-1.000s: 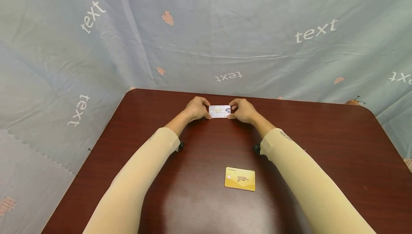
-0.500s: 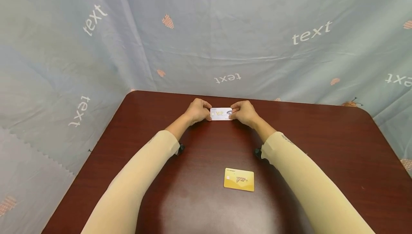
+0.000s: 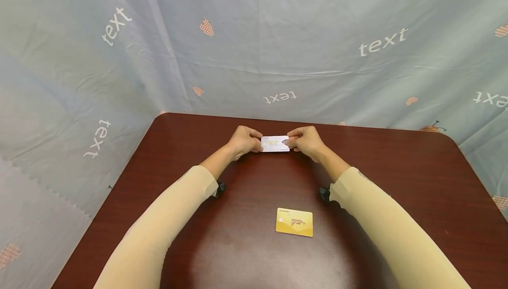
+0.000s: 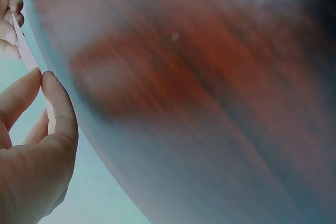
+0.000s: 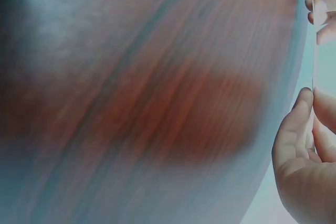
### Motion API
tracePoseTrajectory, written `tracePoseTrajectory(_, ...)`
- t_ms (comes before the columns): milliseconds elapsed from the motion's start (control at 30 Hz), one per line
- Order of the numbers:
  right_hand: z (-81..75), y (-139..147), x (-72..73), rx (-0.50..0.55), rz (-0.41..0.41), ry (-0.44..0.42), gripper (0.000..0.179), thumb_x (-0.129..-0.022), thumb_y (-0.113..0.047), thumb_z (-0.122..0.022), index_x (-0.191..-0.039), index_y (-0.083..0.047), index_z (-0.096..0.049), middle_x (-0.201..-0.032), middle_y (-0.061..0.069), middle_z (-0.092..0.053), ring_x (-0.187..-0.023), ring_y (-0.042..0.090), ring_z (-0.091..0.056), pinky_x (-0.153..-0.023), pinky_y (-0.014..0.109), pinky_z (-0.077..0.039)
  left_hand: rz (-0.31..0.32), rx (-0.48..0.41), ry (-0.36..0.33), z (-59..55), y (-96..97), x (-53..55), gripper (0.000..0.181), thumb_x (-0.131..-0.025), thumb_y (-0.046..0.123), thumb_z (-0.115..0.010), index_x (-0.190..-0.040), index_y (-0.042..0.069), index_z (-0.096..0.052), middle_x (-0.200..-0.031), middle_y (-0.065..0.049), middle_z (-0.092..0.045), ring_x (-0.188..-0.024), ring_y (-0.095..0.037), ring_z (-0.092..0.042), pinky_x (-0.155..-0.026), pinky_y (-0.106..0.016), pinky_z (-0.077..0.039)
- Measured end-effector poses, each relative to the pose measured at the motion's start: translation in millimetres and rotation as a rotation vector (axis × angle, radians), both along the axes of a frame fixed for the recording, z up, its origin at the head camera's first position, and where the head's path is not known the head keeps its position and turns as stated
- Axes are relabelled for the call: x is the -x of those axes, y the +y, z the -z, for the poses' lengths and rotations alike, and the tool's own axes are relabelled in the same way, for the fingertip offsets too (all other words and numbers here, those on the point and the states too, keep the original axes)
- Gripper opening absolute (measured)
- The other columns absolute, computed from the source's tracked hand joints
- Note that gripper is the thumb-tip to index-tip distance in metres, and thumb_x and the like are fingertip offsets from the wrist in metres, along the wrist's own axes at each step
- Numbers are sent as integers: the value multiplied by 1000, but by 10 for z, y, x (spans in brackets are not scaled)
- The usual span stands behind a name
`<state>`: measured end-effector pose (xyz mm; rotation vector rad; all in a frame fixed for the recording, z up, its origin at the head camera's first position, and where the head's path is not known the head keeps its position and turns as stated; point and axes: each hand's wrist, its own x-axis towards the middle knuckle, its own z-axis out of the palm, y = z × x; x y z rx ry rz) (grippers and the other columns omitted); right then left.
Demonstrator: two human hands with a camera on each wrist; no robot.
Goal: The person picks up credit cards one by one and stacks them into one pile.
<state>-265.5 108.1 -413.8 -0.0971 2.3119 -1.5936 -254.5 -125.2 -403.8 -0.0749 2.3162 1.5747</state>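
A white VIP card (image 3: 274, 144) is held between both hands near the far side of the table. My left hand (image 3: 243, 141) pinches its left end, and my right hand (image 3: 309, 142) pinches its right end. In the left wrist view the card (image 4: 26, 51) shows edge-on, gripped between thumb and fingertips of the left hand (image 4: 39, 150). The right wrist view also has the thin edge of the card (image 5: 315, 56) in the fingers of the right hand (image 5: 307, 150). Nearer the body, a yellow VIP card (image 3: 294, 222) lies flat on the table, touched by neither hand.
The dark red-brown wooden table (image 3: 397, 170) has rounded far corners. A grey-blue curtain (image 3: 254, 37) printed with "text" hangs behind it and along its left side. Dark straps (image 3: 324, 193) show at the wrists below the cream sleeves.
Both hands and the white card have shifted slightly right and down in the head view. The right-hand fingers have changed position at the card's end. The yellow card stays on the table.
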Motion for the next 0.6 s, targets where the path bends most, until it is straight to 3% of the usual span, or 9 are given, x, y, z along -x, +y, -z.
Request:
tracePoseTrajectory(167, -17, 58, -50, 15, -3, -6, 40, -96, -4, -76, -133, 6, -65, -112, 17, -72, -95, 22, -73, -83, 31, -61, 7, -60, -29, -26, -2, -32, 51, -84, -16, -74, -134, -7, -66, -130, -25, -66, -93, -27, -75, -84, -33, -62)
tracePoseTrajectory(367, -4, 101, -149, 28, 0, -26, 43, -97, -4, -75, -136, 6, -62, -113, 17, -73, -92, 19, -72, -81, 29, -60, 6, -95, -44, -62, 5, -78, 52, -83, -16, -75, -133, -6, -67, -108, -19, -73, -83, -22, -73, -82, -34, -62)
tracePoseTrajectory(600, -57, 209, -271, 56, 13, -49, 37, -96, -3, -75, -130, 7, -64, -110, 17, -75, -85, 15, -72, -76, 27, -61, 45, -142, -43, -110, 45, -178, 50, -83, -15, -75, -132, -7, -67, -88, -9, -69, -79, -19, -71, -83, -35, -62)
